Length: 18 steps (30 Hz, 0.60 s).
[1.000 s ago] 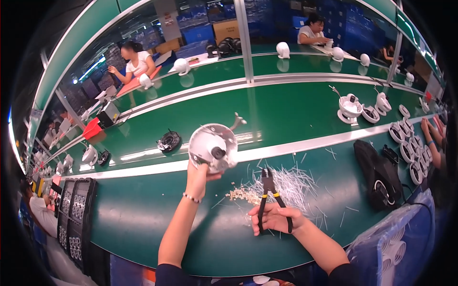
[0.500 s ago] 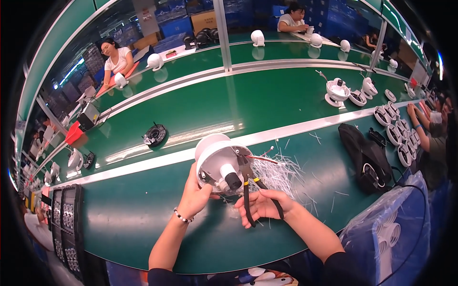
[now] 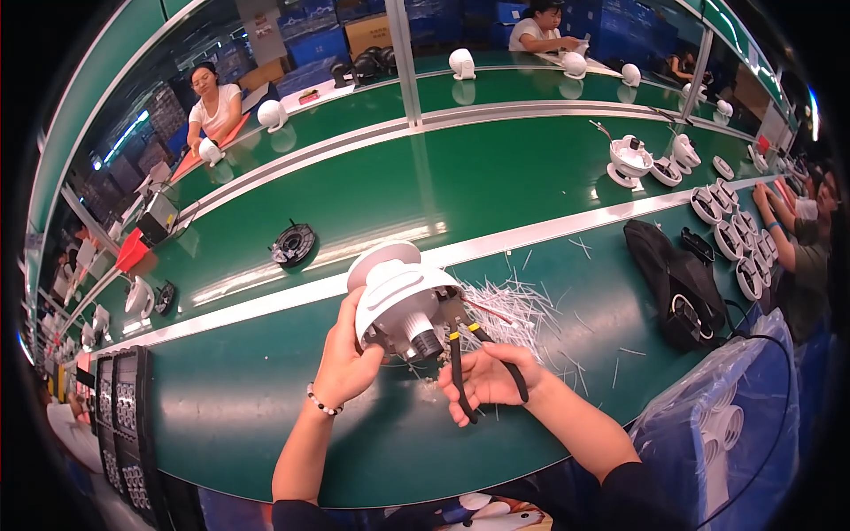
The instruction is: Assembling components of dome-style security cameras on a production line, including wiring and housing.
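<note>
Item: white housing [image 3: 398, 292], near centre, over the green bench [image 3: 230, 389]; my left hand [image 3: 348, 358] clasps its left side, apparently steadying it beside the pliers [image 3: 457, 363]. Item: pliers, handles spread, cradled in my right hand [image 3: 487, 376], seemingly for easy control. White strips [image 3: 518, 323]: loose pile, right.

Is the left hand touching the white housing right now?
Touching: the head view shows the left hand holding the white housing, fingers against its left side and thumb by its lower edge.
</note>
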Motion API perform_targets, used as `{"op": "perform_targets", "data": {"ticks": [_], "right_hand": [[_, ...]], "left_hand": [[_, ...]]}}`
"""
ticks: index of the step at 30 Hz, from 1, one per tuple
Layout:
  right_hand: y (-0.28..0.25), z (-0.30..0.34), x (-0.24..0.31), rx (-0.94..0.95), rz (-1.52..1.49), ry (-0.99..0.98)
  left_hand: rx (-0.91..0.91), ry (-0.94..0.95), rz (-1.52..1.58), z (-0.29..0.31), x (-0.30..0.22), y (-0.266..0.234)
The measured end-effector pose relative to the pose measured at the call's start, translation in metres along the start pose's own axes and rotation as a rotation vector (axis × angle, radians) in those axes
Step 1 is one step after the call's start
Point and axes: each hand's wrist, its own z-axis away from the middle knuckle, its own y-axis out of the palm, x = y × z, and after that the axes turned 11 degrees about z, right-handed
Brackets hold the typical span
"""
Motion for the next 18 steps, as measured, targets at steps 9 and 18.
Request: {"op": "perform_targets", "data": {"ticks": [9,18], "right_hand": [[0.000,0.001,-0.005,-0.115,-0.047,0.028],[0.000,0.003,-0.002,-0.067,0.057,-0.039]], "left_hand": [[-0.094,-0.028,0.058,0.000,0.003,0.004],[-0.352,0.285,-0.313,-0.017,0.029,-0.010]]}}
